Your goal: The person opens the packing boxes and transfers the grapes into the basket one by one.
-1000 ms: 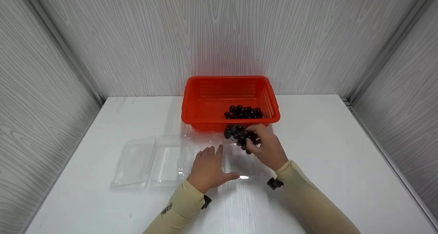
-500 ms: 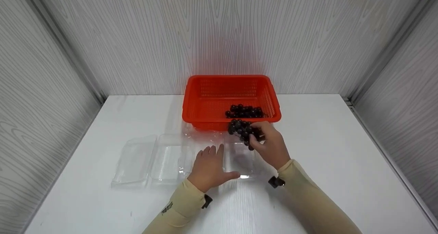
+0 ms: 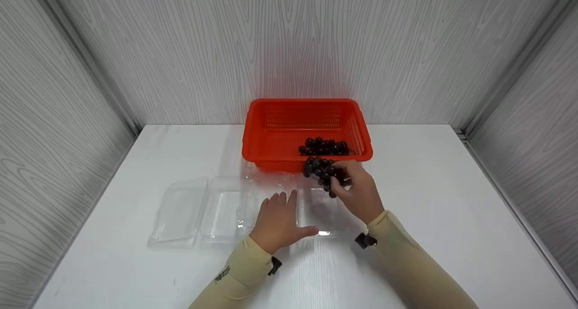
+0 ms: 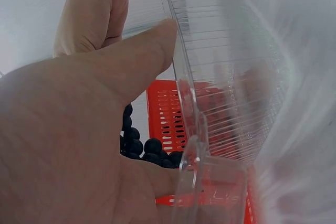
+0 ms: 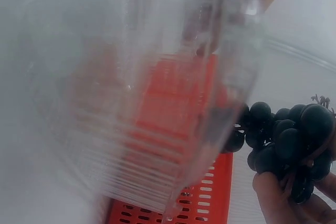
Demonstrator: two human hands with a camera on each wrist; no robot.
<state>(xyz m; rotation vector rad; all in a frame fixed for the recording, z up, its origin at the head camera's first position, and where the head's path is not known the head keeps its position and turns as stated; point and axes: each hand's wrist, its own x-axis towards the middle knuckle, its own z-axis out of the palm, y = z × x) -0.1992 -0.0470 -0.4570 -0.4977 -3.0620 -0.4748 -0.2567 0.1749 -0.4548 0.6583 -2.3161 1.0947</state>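
Note:
My right hand (image 3: 360, 190) pinches a bunch of dark grapes (image 3: 319, 168) between thumb and fingers. The bunch hangs over the far end of a clear plastic container (image 3: 318, 214), just in front of the basket. In the right wrist view, several round grapes (image 5: 290, 144) and bits of stem show above the fingertips. My left hand (image 3: 279, 223) lies with straight fingers and thumb spread at the container's left side. The left wrist view has its thumb (image 4: 149, 45) against the clear plastic rim (image 4: 181, 72).
A red plastic basket (image 3: 266, 157) stands against the back wall. Another dark bunch of grapes (image 3: 326, 147) lies inside it at the front right. Left of my left hand, a second clear container (image 3: 221, 214) lies on the white table (image 3: 429, 200), its lid (image 3: 177, 214) folded out leftward.
My right hand has shifted a little to the right and away from me with the bunch of grapes, then almost stopped. My left hand holds its place.

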